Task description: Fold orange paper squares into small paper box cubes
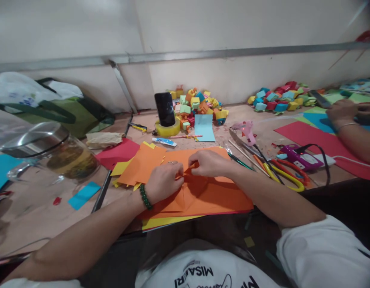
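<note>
— How were the hands placed?

— The left hand [163,182] and right hand [209,163] were both pinched shut on a small orange paper piece [189,173], which was held over the orange sheet stack [209,194] at the worktop's [37,212] near edge, at six o'clock.

— What could have gone wrong?

— The fold could have been creased crooked if the loose sheets underneath slid. The scissors [285,174] and glue gun [247,130], lying at two o'clock, could have been knocked by the right forearm. The phone [164,109], propped on a tape roll [167,129] at twelve o'clock, looked liable to be tipped.
</note>
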`<state>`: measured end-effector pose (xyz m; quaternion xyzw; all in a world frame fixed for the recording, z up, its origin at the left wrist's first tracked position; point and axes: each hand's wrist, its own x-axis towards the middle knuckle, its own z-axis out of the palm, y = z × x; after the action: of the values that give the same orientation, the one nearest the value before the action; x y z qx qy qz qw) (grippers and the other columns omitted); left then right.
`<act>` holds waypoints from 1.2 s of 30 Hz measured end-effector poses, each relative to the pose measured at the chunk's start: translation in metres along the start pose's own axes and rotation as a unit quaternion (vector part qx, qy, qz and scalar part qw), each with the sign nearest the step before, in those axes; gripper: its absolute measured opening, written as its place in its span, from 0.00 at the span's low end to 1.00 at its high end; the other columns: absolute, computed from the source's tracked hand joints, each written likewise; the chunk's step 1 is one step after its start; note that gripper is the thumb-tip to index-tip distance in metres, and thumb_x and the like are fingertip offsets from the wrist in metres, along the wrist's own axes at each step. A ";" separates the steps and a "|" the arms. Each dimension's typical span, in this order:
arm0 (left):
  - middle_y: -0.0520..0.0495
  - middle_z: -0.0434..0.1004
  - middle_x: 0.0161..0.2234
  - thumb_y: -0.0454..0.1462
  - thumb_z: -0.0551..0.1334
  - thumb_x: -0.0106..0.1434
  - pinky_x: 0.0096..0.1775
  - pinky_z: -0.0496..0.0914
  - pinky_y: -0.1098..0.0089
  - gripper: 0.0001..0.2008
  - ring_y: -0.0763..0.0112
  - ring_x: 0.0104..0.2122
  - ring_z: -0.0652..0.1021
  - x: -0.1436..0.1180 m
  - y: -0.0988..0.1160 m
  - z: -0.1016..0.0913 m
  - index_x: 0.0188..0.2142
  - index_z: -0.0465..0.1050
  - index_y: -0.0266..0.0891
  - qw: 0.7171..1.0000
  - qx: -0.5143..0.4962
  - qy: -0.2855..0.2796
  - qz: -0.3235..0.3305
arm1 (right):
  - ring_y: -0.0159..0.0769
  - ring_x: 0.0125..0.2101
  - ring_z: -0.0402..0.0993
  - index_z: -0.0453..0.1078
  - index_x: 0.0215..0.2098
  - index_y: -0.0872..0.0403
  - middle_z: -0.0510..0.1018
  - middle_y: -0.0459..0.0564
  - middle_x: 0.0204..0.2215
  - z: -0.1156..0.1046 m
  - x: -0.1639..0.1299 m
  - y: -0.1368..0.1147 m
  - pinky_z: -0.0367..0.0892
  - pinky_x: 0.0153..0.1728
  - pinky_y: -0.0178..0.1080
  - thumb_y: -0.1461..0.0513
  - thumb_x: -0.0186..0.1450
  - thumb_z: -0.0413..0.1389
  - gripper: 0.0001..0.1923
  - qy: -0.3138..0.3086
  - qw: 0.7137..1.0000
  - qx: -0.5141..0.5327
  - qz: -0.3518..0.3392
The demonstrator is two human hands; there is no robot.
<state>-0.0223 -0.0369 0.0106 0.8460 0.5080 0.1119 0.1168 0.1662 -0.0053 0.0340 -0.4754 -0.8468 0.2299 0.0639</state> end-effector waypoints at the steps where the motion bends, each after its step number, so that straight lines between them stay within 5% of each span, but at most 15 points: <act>1: 0.50 0.76 0.30 0.33 0.59 0.55 0.33 0.66 0.70 0.03 0.68 0.31 0.76 0.001 -0.002 0.001 0.32 0.69 0.41 0.999 -0.044 -0.002 -0.004 | 0.32 0.27 0.68 0.77 0.30 0.53 0.79 0.47 0.26 0.001 -0.002 -0.003 0.55 0.25 0.33 0.62 0.56 0.57 0.07 0.006 1.000 -0.005 0.000; 5: 0.51 0.77 0.31 0.34 0.60 0.53 0.32 0.68 0.72 0.07 0.72 0.28 0.75 0.006 -0.009 0.005 0.34 0.69 0.39 0.979 -0.203 -0.014 0.000 | 0.35 0.30 0.72 0.79 0.32 0.51 0.81 0.48 0.30 0.006 -0.008 -0.013 0.55 0.27 0.34 0.62 0.57 0.57 0.08 0.028 0.999 -0.015 0.005; 9: 0.51 0.76 0.27 0.35 0.59 0.52 0.31 0.67 0.72 0.04 0.73 0.26 0.73 0.010 -0.012 0.002 0.29 0.71 0.38 0.967 -0.251 -0.037 -0.010 | 0.35 0.30 0.72 0.77 0.38 0.51 0.80 0.47 0.30 0.014 -0.008 -0.013 0.57 0.31 0.34 0.64 0.58 0.57 0.10 0.092 0.995 0.034 -0.012; 16: 0.54 0.70 0.20 0.37 0.60 0.50 0.27 0.64 0.75 0.06 0.75 0.23 0.69 0.014 -0.019 -0.001 0.22 0.67 0.38 0.940 -0.338 -0.038 -0.044 | 0.27 0.24 0.59 0.65 0.55 0.55 0.64 0.39 0.24 0.013 0.000 0.002 0.57 0.27 0.32 0.63 0.54 0.62 0.30 0.118 0.979 0.145 -0.081; 20: 0.52 0.72 0.22 0.38 0.62 0.49 0.27 0.66 0.74 0.06 0.74 0.24 0.71 0.015 -0.022 -0.001 0.25 0.70 0.37 0.923 -0.380 -0.049 -0.037 | 0.28 0.23 0.60 0.68 0.51 0.55 0.63 0.38 0.21 0.018 0.002 0.000 0.57 0.27 0.32 0.66 0.56 0.58 0.23 0.151 0.977 0.119 -0.088; 25: 0.53 0.71 0.21 0.37 0.61 0.48 0.27 0.65 0.75 0.06 0.74 0.24 0.70 0.015 -0.025 -0.005 0.24 0.72 0.35 0.919 -0.388 -0.054 -0.039 | 0.33 0.29 0.71 0.70 0.47 0.54 0.75 0.46 0.29 0.026 0.003 -0.002 0.63 0.33 0.35 0.65 0.57 0.57 0.18 0.176 0.971 0.125 -0.100; 33: 0.50 0.75 0.25 0.37 0.59 0.46 0.27 0.67 0.74 0.09 0.72 0.25 0.73 0.023 -0.033 -0.002 0.28 0.73 0.35 0.908 -0.401 0.092 -0.075 | 0.32 0.27 0.74 0.66 0.38 0.53 0.77 0.44 0.28 0.027 0.022 0.011 0.67 0.28 0.34 0.59 0.54 0.60 0.15 0.112 0.919 0.376 -0.019; 36: 0.50 0.76 0.28 0.36 0.59 0.44 0.29 0.68 0.73 0.13 0.70 0.28 0.74 0.024 -0.033 -0.004 0.32 0.73 0.34 0.896 -0.428 0.089 -0.078 | 0.31 0.27 0.73 0.65 0.32 0.53 0.75 0.43 0.26 0.030 0.027 0.014 0.67 0.29 0.34 0.58 0.52 0.61 0.12 0.122 0.902 0.413 -0.011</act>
<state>-0.0398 -0.0004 0.0060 0.6588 0.4838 0.3833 0.4302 0.1527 0.0132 -0.0015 -0.4216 -0.6666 0.4984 0.3599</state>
